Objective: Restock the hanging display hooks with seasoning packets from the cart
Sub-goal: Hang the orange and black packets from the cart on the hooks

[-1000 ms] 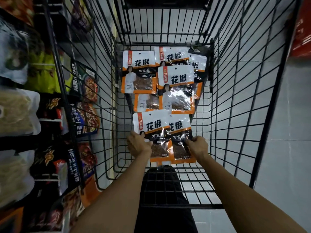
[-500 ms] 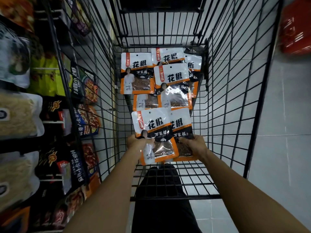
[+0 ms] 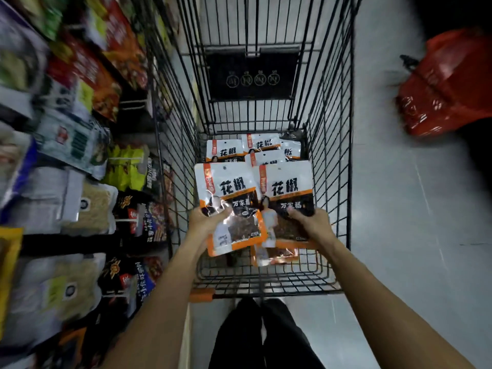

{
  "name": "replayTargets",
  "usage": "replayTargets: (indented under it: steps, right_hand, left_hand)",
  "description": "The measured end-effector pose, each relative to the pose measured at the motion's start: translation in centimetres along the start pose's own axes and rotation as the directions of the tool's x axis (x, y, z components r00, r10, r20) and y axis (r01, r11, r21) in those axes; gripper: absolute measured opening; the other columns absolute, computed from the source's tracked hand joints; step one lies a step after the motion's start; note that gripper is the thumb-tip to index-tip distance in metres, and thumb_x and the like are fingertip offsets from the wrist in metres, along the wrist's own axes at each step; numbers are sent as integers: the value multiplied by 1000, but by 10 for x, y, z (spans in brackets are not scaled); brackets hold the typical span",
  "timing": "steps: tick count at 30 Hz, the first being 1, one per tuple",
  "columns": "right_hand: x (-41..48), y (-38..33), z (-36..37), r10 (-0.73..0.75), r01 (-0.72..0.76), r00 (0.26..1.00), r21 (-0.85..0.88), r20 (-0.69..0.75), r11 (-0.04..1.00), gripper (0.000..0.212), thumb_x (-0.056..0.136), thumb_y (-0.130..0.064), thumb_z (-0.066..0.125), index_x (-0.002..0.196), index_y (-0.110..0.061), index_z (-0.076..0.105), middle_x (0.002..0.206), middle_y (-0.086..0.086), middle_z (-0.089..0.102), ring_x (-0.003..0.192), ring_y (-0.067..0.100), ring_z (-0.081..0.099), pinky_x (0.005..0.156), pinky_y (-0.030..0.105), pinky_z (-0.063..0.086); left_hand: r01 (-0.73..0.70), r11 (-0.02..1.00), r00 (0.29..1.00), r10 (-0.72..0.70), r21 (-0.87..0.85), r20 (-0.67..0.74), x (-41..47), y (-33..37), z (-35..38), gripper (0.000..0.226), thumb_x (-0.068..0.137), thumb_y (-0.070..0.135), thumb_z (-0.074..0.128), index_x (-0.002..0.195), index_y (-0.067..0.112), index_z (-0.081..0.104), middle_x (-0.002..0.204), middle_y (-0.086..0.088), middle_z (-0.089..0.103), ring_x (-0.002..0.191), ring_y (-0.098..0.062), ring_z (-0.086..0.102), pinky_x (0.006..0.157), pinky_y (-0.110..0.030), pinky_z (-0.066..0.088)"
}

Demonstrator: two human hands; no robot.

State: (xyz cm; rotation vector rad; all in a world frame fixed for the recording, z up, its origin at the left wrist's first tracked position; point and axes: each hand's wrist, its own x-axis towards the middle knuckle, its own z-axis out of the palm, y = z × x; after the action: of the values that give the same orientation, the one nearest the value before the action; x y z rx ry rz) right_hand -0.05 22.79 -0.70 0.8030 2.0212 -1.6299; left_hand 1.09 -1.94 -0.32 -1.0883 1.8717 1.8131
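Gripping one seasoning packet apiece, both hands are raised inside the wire cart (image 3: 335,182). The left hand (image 3: 210,219) clasps the left packet (image 3: 226,187) at its lower left edge, with the thumb laid across the printed front and the fingers hidden behind. The right hand (image 3: 310,222) clasps the right packet (image 3: 288,187) at its lower right edge in the same way. The two packets are held upright side by side with their inner edges meeting. The top of the left one leans slightly toward eleven o'clock.

A third packet (image 3: 277,255) shows its orange lower edge at six o'clock of the right packet; whether the right hand holds it too cannot be told. At twelve o'clock of the held pair, loose packets (image 3: 226,149) lie overlapping on the cart bottom at its far end.

At nine o'clock of the cart, shelves (image 3: 87,209) carry blurred bags and hanging packs. At two o'clock a red basket (image 3: 447,86) sits on the grey floor (image 3: 412,235). At six o'clock, black trousers (image 3: 261,336) show just beside the cart's near rim.
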Motion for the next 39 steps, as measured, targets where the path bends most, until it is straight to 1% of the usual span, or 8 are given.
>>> replayTargets:
  steps: [5, 16, 19, 21, 25, 30, 35, 39]
  right_hand:
    - [-38, -73, -10, -165, 161, 985, 63, 54, 985, 15, 77, -28, 78, 76, -17, 68, 70, -7, 70, 62, 4, 67, 52, 16, 50]
    - [-155, -183, -11, -521, 529, 757, 98, 394, 843, 24, 81, -25, 76, 77, -2, 71, 71, 6, 72, 61, 15, 68, 49, 20, 50]
    - [-197, -198, 1, -583, 608, 656, 120, 479, 784, 18, 81, -27, 76, 73, -11, 71, 65, -5, 71, 56, 2, 67, 47, 12, 47]
    - [-228, -203, 12, -613, 648, 585, 150, 531, 747, 16, 80, -27, 76, 69, -17, 69, 57, -11, 69, 52, -5, 63, 45, 9, 44]
    - [-297, -202, 40, -647, 700, 400, 239, 649, 673, 14, 80, -25, 76, 70, -16, 71, 58, -15, 70, 54, -5, 64, 47, 8, 43]
    - [-403, -177, 74, -635, 743, 152, 336, 757, 579, 8, 80, -23, 76, 74, -18, 72, 66, -11, 73, 62, -3, 66, 55, 8, 48]
    - [-525, -118, 98, -573, 722, -50, 426, 818, 545, 15, 79, -27, 76, 80, -12, 72, 64, -14, 71, 60, -8, 63, 54, 6, 45]
    - [-626, -46, 94, -439, 661, -199, 451, 876, 600, 22, 71, -48, 73, 79, -27, 71, 74, -22, 72, 69, -11, 64, 53, 5, 45]
  left_hand:
    - [-152, 986, 987, 147, -72, -67, -55, 57, -27, 65, 58, 26, 84, 114, 6, 60, 104, -9, 69, 99, -30, 66, 77, -34, 56]
    - [-555, 826, 755, 450, -100, -477, -245, 96, -98, 39, 59, 34, 84, 88, 22, 61, 79, 11, 68, 70, 0, 65, 66, -22, 53]
    - [-543, 832, 722, 393, -115, -570, -309, 84, -126, 42, 66, 39, 83, 96, 16, 63, 102, -5, 68, 95, -16, 65, 87, -39, 53]
    - [-591, 805, 634, 426, -49, -646, -356, 69, -144, 48, 57, 51, 85, 75, 13, 63, 74, -7, 65, 73, -17, 65, 70, -39, 52]
    - [-639, 769, 453, 379, 2, -807, -450, 30, -177, 100, 58, 43, 82, 117, -23, 36, 105, -39, 56, 104, -57, 45, 81, -59, 48]
    - [-671, 742, 278, 278, 21, -920, -569, -31, -201, 92, 56, 43, 80, 124, -10, 47, 112, -16, 64, 106, -17, 61, 87, -53, 48]
    - [-646, 758, 104, 207, 92, -973, -695, -116, -217, 58, 48, 55, 81, 61, 16, 40, 53, 6, 47, 59, -24, 49, 67, -49, 44]
    - [-674, 724, -48, 155, 147, -987, -788, -196, -224, 52, 52, 41, 85, 96, 20, 64, 93, -8, 69, 84, -20, 66, 74, -44, 54]
